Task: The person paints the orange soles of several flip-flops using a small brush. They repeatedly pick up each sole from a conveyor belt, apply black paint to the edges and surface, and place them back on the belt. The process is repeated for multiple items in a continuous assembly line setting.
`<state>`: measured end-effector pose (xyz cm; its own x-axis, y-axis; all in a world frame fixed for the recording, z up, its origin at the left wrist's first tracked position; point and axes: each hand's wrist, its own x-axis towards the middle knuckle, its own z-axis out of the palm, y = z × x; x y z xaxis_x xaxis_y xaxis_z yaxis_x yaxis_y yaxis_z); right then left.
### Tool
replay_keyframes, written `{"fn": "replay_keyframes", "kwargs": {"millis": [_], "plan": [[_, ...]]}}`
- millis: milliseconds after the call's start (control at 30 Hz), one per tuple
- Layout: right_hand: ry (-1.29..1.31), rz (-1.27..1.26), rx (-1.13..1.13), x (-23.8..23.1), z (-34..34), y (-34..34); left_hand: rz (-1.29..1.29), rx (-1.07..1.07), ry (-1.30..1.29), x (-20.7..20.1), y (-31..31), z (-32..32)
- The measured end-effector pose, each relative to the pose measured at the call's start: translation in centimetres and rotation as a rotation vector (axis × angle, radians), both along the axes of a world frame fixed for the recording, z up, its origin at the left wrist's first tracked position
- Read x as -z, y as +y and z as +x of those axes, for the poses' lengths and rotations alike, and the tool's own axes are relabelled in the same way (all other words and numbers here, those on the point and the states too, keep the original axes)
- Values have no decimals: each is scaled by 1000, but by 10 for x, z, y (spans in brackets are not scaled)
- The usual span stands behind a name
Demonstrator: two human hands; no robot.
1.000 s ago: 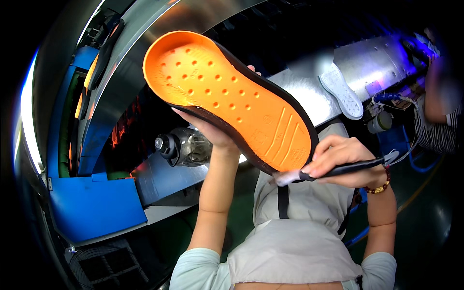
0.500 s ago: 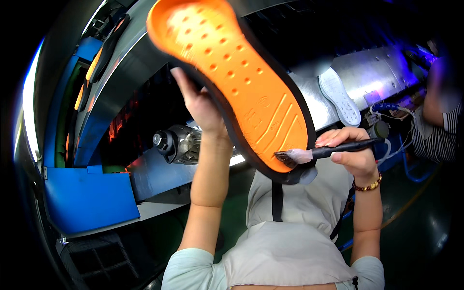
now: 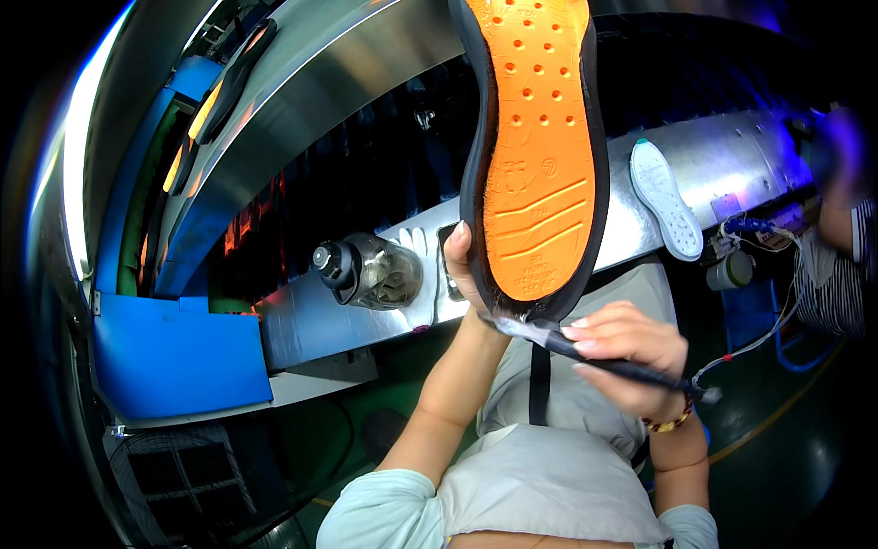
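Note:
A shoe sole (image 3: 540,206) with a black rim and an orange inner face is held up before me, its orange face toward me. My left hand (image 3: 465,274) grips it at the left near its lower end; the thumb shows at the edge and the other fingers are hidden behind the sole. In my right hand (image 3: 636,352), a black-handled brush (image 3: 613,364) points up and left. Its bristles, slightly blurred, are at the sole's lower rim, close to my left wrist; whether they touch I cannot tell.
A metal bench (image 3: 302,320) carries a clear bottle (image 3: 389,273) with a black lid, a white glove (image 3: 423,252) and a white sole (image 3: 666,197). More orange-and-black soles (image 3: 206,114) stand on the machine at left, above a blue panel (image 3: 183,352). Another person (image 3: 837,247) is at right.
The sole has turned more upright and moved right. My left hand has come down along its edge. The brush has moved from the orange face to the lower rim.

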<state>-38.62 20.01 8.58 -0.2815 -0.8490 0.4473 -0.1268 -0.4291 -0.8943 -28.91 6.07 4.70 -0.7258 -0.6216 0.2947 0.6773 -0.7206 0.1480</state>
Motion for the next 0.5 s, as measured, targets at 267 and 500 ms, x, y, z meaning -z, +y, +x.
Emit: {"fn": "replay_keyframes", "kwargs": {"millis": [267,500], "plan": [[-188,84,-156,-2,-18,-7,-12,-4,-91,-3,-4,-2],[63,148,-247,0,-46,-17,-57,13,-46,-7,-16,-1]]}}
